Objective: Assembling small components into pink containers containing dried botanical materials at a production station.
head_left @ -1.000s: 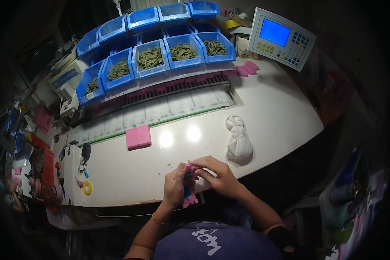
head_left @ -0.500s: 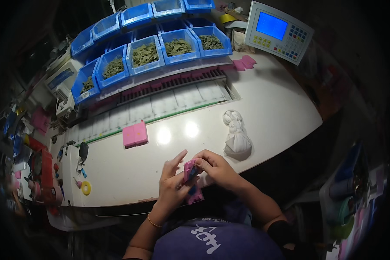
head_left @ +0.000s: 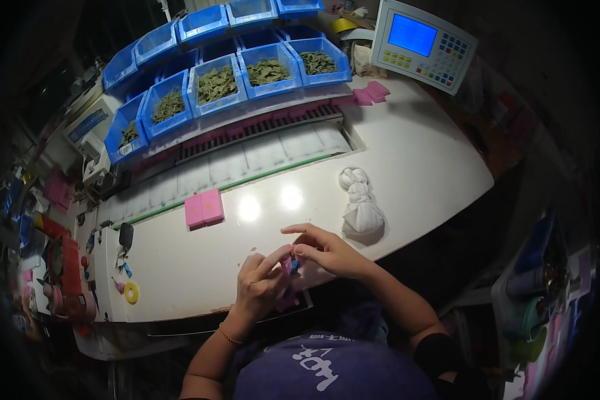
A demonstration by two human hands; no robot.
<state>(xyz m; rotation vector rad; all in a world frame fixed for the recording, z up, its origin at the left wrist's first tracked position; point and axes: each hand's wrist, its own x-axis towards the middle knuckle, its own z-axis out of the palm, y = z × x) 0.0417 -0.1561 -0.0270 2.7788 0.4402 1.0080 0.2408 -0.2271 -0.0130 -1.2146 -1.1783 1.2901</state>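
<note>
Near the table's front edge, my left hand [head_left: 259,283] is closed around a small soft pink piece [head_left: 288,267] with a blue part on it; its exact kind is hard to make out. The thumb and forefinger of my right hand [head_left: 333,255] pinch its upper end, while the other fingers arch above. Part of the piece hangs below my left fingers and is partly hidden. A knotted white cloth bundle [head_left: 363,213] lies to the right of my hands. Farther left are two pink flat packets [head_left: 205,209], side by side.
Blue bins [head_left: 215,81], several with dried green leaves, stand in tiers at the back. A keypad console [head_left: 423,47] with a blue screen is at back right, beside more pink packets [head_left: 371,93]. Yellow tape [head_left: 132,293] and a red container [head_left: 67,273] lie left.
My left fingers have folded in from a spread pose, and the pink piece is bunched smaller. My right fingers have lifted and stretched leftward above the pinch. The view has shifted slightly.
</note>
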